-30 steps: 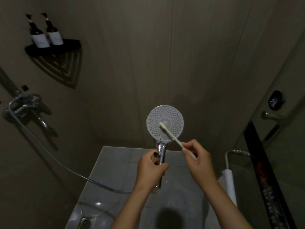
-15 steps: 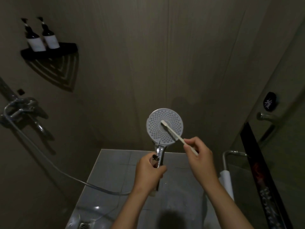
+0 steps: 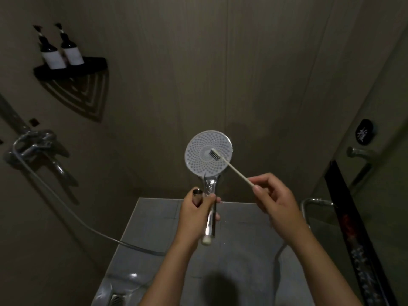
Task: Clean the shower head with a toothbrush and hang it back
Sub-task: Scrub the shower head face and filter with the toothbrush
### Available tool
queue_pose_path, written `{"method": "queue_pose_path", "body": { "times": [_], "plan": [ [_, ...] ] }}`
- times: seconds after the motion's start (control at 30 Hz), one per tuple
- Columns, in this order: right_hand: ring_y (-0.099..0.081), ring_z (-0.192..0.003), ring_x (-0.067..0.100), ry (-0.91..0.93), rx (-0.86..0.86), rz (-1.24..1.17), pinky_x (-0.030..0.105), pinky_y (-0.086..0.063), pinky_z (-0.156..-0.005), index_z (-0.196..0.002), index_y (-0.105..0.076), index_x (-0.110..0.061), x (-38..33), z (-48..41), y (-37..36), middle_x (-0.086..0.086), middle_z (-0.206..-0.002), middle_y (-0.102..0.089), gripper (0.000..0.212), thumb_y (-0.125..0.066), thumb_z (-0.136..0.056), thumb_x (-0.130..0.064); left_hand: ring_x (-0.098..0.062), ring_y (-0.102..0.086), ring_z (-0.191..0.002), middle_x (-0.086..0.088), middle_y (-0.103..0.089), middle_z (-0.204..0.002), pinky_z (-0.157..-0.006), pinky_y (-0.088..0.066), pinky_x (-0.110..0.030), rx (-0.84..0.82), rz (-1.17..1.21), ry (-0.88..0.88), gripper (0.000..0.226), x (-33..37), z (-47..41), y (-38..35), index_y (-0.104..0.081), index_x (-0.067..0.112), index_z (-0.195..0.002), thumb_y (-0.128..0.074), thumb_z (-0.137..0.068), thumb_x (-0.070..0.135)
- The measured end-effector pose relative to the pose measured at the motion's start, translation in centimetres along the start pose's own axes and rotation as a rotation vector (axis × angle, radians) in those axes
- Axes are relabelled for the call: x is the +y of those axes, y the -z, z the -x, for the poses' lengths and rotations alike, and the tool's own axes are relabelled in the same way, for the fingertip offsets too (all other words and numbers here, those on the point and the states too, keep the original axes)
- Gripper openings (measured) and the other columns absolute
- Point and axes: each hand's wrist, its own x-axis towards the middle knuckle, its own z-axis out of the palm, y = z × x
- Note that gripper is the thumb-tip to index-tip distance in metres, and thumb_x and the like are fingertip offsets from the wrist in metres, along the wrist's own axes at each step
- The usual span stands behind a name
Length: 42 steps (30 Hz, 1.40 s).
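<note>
A round white shower head [image 3: 198,155] with a chrome handle stands upright in front of me, its nozzle face turned toward me. My left hand [image 3: 194,214] grips the chrome handle low down. My right hand [image 3: 274,200] pinches the end of a thin white toothbrush [image 3: 234,171]. The brush's dark bristles show at the middle of the nozzle face, turned toward me. A metal hose [image 3: 72,213] runs from the handle's base off to the left.
A chrome mixer tap [image 3: 37,146] sits on the left wall. Above it a black corner shelf [image 3: 72,68] carries two dark bottles. A glass door with a chrome handle [image 3: 358,152] stands at the right. The grey tiled floor [image 3: 154,228] lies below, with a drain [image 3: 116,299] at its near left.
The toothbrush head has turned so that its dark bristles now face me. My right hand has shifted to the right and a little further from the shower head.
</note>
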Motion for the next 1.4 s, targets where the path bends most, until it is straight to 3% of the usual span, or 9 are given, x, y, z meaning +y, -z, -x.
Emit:
{"method": "queue_pose_path", "body": {
  "times": [0.17,0.33,0.57,0.67,0.8,0.97,1.07,1.27,1.4],
  "plan": [
    [-0.047,-0.058,0.011,-0.072,-0.155,-0.012,0.015,-0.039,-0.051,-0.096,-0.059,-0.013,-0.9,0.3,0.5,-0.003,-0.063,-0.059,0.018,-0.049,-0.094,0.001,-0.019,-0.057,-0.044,-0.004,-0.058,-0.063,-0.039,-0.044,-0.021,-0.044,0.274,0.080,0.025,0.9,-0.4,1.5,-0.047,0.023,-0.073,-0.058,-0.088,0.006],
    [-0.050,-0.065,0.021,-0.085,-0.358,0.088,0.024,-0.044,-0.058,-0.104,-0.058,-0.012,-1.2,0.5,0.4,0.002,-0.077,-0.065,0.020,-0.046,-0.096,0.001,-0.015,-0.058,-0.048,-0.005,-0.063,-0.068,-0.044,-0.050,-0.024,-0.040,0.453,0.138,0.016,1.3,-0.2,2.7,-0.050,0.016,-0.080,-0.062,-0.080,0.005],
    [-0.060,-0.072,0.016,-0.138,-0.469,0.329,0.030,-0.049,-0.068,-0.088,-0.065,-0.027,-1.5,0.9,0.2,0.002,-0.075,-0.063,0.017,-0.057,-0.091,-0.012,-0.011,-0.053,-0.048,-0.004,-0.054,-0.064,-0.040,-0.046,-0.022,-0.003,0.255,0.136,0.027,1.3,-0.1,3.9,-0.061,0.016,-0.073,-0.053,-0.085,-0.006],
    [-0.057,-0.066,0.020,-0.115,-0.461,0.361,0.031,-0.046,-0.062,-0.077,-0.068,-0.023,-2.1,1.0,0.1,0.008,-0.072,-0.063,0.006,-0.069,-0.083,-0.023,-0.011,-0.049,-0.051,-0.001,-0.053,-0.060,-0.047,-0.045,-0.023,0.036,0.105,0.157,0.028,1.6,-0.1,3.6,-0.062,0.014,-0.068,-0.053,-0.082,-0.009],
    [-0.059,-0.063,0.008,-0.144,-0.516,0.356,0.022,-0.046,-0.061,-0.072,-0.071,-0.020,-2.6,1.0,-0.3,0.002,-0.071,-0.067,0.020,-0.070,-0.072,-0.040,-0.008,-0.051,-0.059,0.000,-0.056,-0.061,-0.055,-0.044,-0.015,0.072,-0.124,0.200,0.028,1.6,-0.4,3.6,-0.061,0.014,-0.065,-0.053,-0.081,-0.007],
    [-0.056,-0.060,0.004,-0.167,-0.565,0.371,0.019,-0.044,-0.057,-0.074,-0.072,-0.026,-2.8,1.1,-0.3,-0.002,-0.068,-0.066,0.030,-0.063,-0.068,-0.053,-0.015,-0.051,-0.062,-0.004,-0.057,-0.062,-0.063,-0.042,-0.024,0.045,-0.222,0.230,0.030,1.4,-0.6,3.5,-0.061,0.015,-0.060,-0.056,-0.081,-0.006],
    [-0.062,-0.068,0.013,-0.182,-0.576,0.408,0.029,-0.051,-0.064,-0.075,-0.073,-0.026,-2.6,1.0,-0.3,0.000,-0.073,-0.068,0.019,-0.067,-0.074,-0.044,-0.016,-0.049,-0.060,-0.002,-0.056,-0.059,-0.060,-0.040,-0.025,0.021,-0.232,0.231,0.031,1.6,-0.6,3.3,-0.061,0.016,-0.058,-0.057,-0.080,-0.005],
    [-0.061,-0.068,0.015,-0.174,-0.595,0.462,0.032,-0.049,-0.063,-0.074,-0.073,-0.026,-2.5,0.5,0.1,0.001,-0.072,-0.067,0.010,-0.070,-0.078,-0.036,-0.022,-0.045,-0.064,-0.008,-0.054,-0.064,-0.058,-0.036,-0.026,-0.004,-0.210,0.238,0.028,2.2,-0.5,2.9,-0.059,0.014,-0.062,-0.057,-0.082,-0.005],
    [-0.058,-0.062,0.003,-0.175,-0.560,0.468,0.021,-0.046,-0.058,-0.072,-0.072,-0.030,-2.4,0.3,1.0,-0.006,-0.068,-0.066,0.011,-0.070,-0.076,-0.040,-0.012,-0.051,-0.060,-0.005,-0.057,-0.064,-0.061,-0.041,-0.021,-0.020,-0.228,0.218,0.026,2.4,-0.4,2.9,-0.060,0.012,-0.065,-0.057,-0.084,-0.006]
  ]
}}
